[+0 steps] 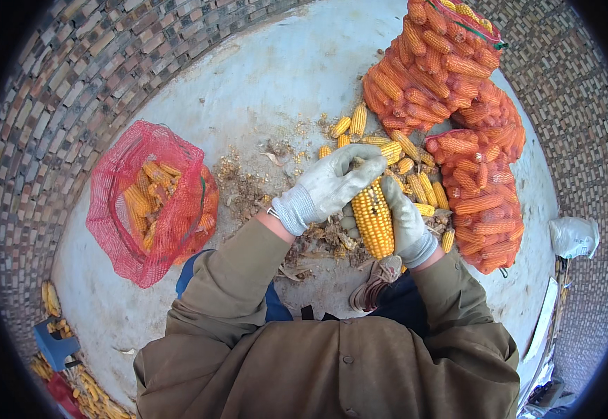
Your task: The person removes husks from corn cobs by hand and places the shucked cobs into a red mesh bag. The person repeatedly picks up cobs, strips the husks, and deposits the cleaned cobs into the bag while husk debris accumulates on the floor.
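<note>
A yellow corn cob [373, 222] with a dark, damaged patch hangs upright between my two gloved hands. My left hand [338, 180], in a whitish work glove, grips its upper end with the fingers bent over the top. The palm and fingers of my right hand [406, 225], gloved alike, lie against the cob's right side. Husked cobs [424, 188] lie in a loose pile on the floor beyond and to the right of my hands. On the left stands an opened red mesh sack [144, 256], partly filled with cobs.
Filled mesh sacks of corn [485, 204] stand and lean at the right, some stacked. Husk scraps and loose kernels [241, 183] litter the concrete floor. Brick walls curve around. A white bag [574, 238] sits far right; a blue plastic stool [56, 343] stands among more cobs at lower left.
</note>
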Demonstrator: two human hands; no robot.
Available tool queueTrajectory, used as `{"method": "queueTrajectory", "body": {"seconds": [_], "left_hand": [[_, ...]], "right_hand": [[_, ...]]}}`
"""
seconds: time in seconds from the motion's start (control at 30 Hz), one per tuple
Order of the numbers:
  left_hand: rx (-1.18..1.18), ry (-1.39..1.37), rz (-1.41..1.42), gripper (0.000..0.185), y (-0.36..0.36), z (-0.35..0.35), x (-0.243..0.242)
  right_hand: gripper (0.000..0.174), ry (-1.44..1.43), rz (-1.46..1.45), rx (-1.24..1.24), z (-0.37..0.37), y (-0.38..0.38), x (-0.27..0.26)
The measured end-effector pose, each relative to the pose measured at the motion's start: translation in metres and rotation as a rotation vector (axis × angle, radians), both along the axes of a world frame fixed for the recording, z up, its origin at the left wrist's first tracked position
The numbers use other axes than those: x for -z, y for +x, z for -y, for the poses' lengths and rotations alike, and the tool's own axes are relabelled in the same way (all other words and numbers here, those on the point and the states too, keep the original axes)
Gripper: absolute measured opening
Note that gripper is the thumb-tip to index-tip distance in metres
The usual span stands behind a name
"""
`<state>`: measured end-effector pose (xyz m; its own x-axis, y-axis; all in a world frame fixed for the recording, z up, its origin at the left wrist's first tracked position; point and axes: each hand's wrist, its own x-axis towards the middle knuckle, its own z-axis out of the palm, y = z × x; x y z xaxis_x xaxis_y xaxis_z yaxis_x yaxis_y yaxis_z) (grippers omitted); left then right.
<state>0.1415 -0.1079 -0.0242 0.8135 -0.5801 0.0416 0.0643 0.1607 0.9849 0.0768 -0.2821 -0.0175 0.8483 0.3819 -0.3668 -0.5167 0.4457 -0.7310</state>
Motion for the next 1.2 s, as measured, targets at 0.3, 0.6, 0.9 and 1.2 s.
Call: {"method": "queueTrajectory", "body": {"seconds": [0.3, 0.6, 0.9, 1.2], "left_hand": [[-0.432, -0.138, -0.233, 0.052, 0.009, -0.005, 0.017], [-0.503, -0.622, -0.304, 0.018, -0.034, 0.057, 0.051], [-0.652, -0.354, -0.457, 0.030, -0.057, 0.005, 0.007], [-0.960, -0.506, -0.210, 0.045, -0.061, -0.023, 0.007]], "right_hand": [[0.061, -0.233, 0.005, -0.117, -0.013, -0.011, -0.007], [0.047, -1.327, 1.005, 0.258, -0.001, 0.022, 0.060], [0.055, -0.105, 0.178, -0.007, -0.057, 0.033, 0.010], [0.050, -0.688, 0.739, -0.269, -0.171, 0.072, -0.089]]}}
